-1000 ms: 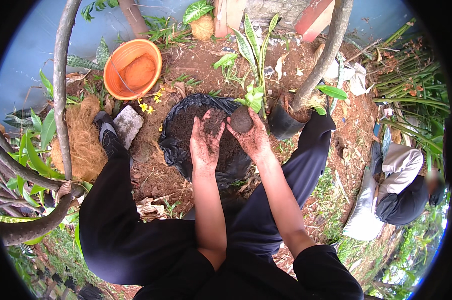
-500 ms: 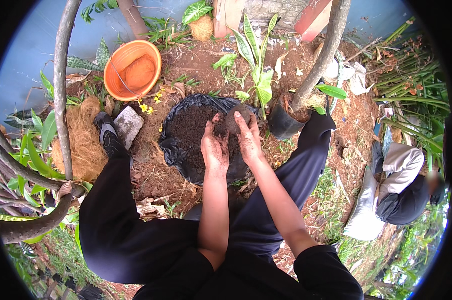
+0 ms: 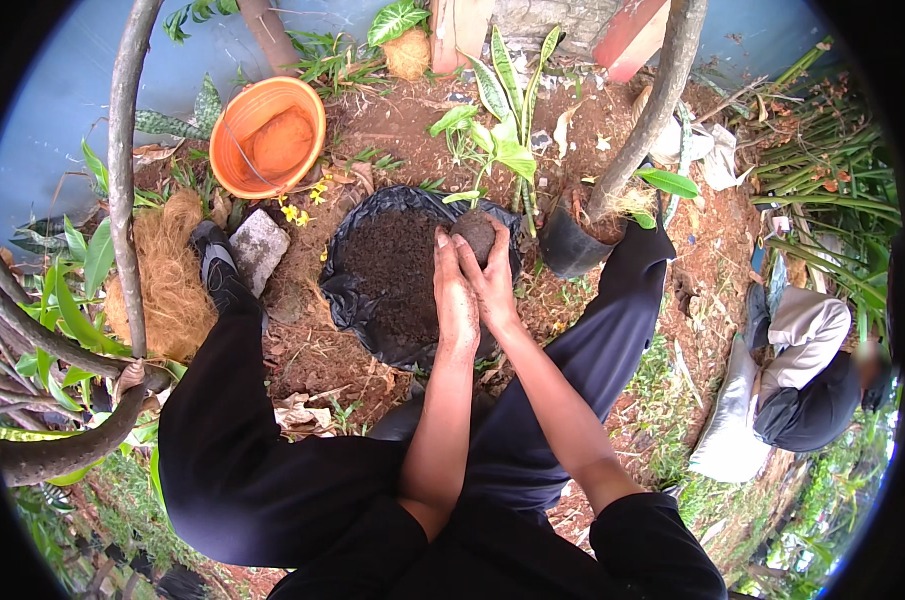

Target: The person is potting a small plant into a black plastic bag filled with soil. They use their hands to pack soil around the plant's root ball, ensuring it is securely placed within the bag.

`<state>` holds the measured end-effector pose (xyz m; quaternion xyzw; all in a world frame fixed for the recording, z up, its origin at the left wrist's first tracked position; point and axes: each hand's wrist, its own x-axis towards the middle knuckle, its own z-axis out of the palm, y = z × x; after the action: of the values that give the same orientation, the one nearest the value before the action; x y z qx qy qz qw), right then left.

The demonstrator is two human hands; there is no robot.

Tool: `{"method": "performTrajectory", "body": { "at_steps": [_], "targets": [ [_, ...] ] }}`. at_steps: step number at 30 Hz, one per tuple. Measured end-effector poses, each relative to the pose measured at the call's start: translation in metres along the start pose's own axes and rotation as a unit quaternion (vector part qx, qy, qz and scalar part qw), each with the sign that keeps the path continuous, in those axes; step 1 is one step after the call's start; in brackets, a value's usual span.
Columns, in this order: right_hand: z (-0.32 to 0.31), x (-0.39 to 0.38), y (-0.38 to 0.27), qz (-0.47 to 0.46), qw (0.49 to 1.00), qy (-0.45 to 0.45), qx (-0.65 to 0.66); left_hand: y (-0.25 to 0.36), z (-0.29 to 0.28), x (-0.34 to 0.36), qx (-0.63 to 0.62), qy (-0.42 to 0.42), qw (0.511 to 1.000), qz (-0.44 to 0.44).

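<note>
Hands together over the near right part of the soil heap, skin streaked with dirt. Right hand [image 3: 491,288] curls its fingers and thumb around a dark soil ball [image 3: 476,232]. Left hand [image 3: 456,303] lies alongside, fingers nearly straight, tips by the ball's left side; cannot tell how firmly it presses. A leafy green plant [image 3: 516,157] shows just beyond the ball; whether it is rooted there is unclear.

Beneath: loose dark soil [image 3: 388,252] in crumpled black plastic sheeting [image 3: 351,318], between the person's spread legs. Just right of the sheeting, a black plant pot [image 3: 569,248]; beyond, upright snake plant leaves [image 3: 503,72]. To the left, a grey stone block [image 3: 260,249] near the shoe, then a tan heap of fibre [image 3: 161,285]. Orange bucket [image 3: 219,152] farther up, tilted, mouth showing. Far right: another person, seated, beside a white sack [image 3: 730,440].
</note>
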<state>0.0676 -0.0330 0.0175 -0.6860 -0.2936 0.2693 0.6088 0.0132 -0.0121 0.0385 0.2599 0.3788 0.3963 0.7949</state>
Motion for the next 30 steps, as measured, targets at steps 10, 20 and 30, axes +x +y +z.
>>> {"method": "performTrajectory", "body": {
  "at_steps": [10,20,30],
  "targets": [
    [-0.011,0.015,0.002,0.200,0.929,0.006,0.310,0.015,-0.014,0.005,-0.099,-0.103,0.989,-0.041],
    [-0.021,0.022,0.012,0.279,0.791,-0.046,0.543,0.018,-0.036,0.014,0.225,0.110,0.955,0.156],
    [-0.009,0.011,0.007,0.286,0.811,-0.067,0.507,0.013,-0.018,0.013,0.258,0.087,0.939,0.208]
  ]
}}
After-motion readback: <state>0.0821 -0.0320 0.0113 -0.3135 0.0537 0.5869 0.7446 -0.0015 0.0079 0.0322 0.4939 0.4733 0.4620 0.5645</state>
